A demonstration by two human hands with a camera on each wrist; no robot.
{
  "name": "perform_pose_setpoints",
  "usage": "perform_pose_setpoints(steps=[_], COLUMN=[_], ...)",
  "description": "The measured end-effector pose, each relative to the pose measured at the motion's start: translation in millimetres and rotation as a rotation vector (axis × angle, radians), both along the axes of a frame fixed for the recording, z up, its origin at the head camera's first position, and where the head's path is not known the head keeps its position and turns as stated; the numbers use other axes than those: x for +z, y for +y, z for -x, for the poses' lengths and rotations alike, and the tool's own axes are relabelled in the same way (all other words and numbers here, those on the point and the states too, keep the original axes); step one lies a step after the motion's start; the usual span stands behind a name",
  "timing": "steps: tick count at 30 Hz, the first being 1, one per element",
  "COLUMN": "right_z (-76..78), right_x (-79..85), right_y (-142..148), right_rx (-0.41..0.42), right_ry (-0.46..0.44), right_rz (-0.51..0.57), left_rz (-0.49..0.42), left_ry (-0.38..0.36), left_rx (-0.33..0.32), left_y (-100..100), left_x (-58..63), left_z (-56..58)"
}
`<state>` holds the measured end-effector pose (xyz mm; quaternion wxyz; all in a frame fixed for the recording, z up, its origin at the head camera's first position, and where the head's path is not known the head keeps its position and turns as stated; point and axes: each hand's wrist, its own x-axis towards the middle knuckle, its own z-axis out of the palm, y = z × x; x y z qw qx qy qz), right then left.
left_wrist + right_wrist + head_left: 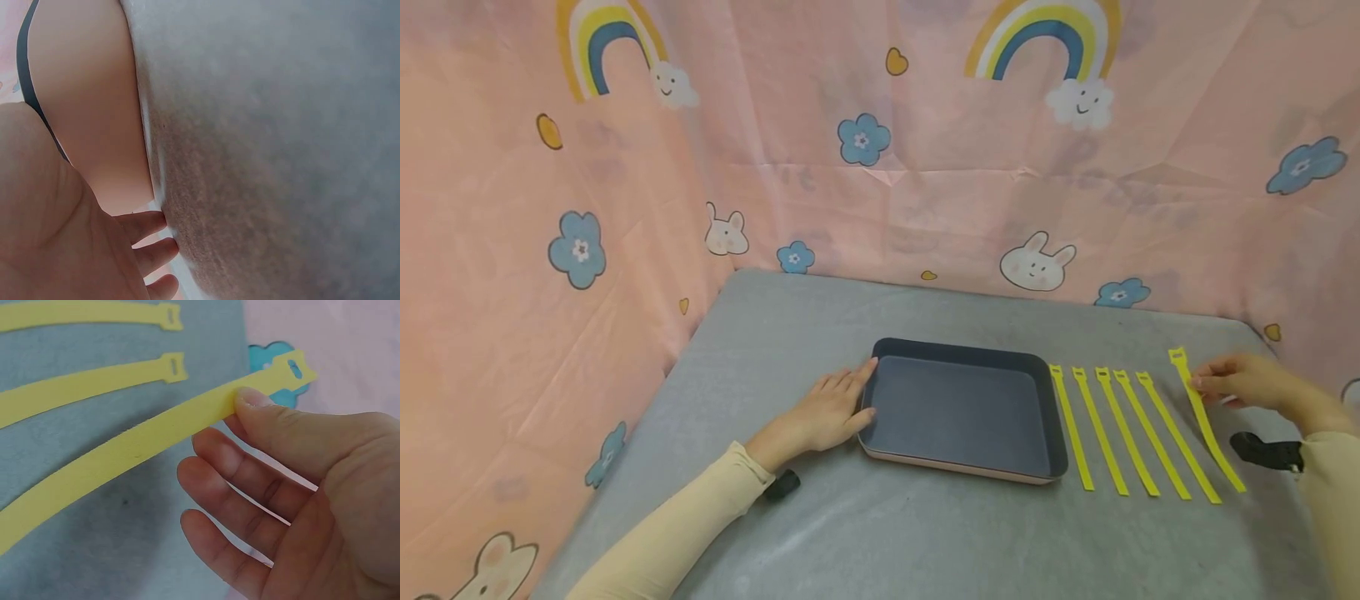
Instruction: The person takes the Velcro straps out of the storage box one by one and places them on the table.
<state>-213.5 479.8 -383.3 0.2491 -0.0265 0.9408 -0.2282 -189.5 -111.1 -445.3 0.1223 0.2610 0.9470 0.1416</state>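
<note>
A dark rectangular baking tray (962,412) lies on the grey cloth, its outer side (94,112) copper-coloured in the left wrist view. My left hand (831,412) rests at its left edge with fingers extended, thumb and fingertip over the rim. Between thumb and index finger, my right hand (1243,383) pinches a yellow cable strap (144,440) just below its slotted head. That strap is raised at the head end, while its tail slants down toward the cloth. The right hand's other fingers are loosely bent beneath it.
Several more yellow straps (1101,425) lie side by side to the tray's right, slotted heads toward the back. Pink printed curtains (805,108) stand behind and to the left of the grey-covered table (760,333). Black wrist-camera pieces (1262,450) hang by each sleeve.
</note>
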Motion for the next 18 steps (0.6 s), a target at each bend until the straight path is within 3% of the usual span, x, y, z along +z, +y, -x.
perform_pose_setpoints(steps=[8, 13, 18], right_z=[2.1, 2.7, 2.2], right_x=[-25.1, -30.6, -34.7], right_y=[8.4, 11.9, 12.2], right_rx=[-0.036, -0.073, -0.092], right_ry=[-0.028, -0.055, -0.028], right_rz=[-0.037, -0.038, -0.038], left_rz=[0.019, 0.018, 0.015], left_ry=[0.007, 0.003, 0.011], left_rx=[-0.004, -0.002, -0.006], left_y=[0.3, 0.5, 0.9], left_x=[0.1, 0.2, 0.9], left_z=[0.1, 0.1, -0.5])
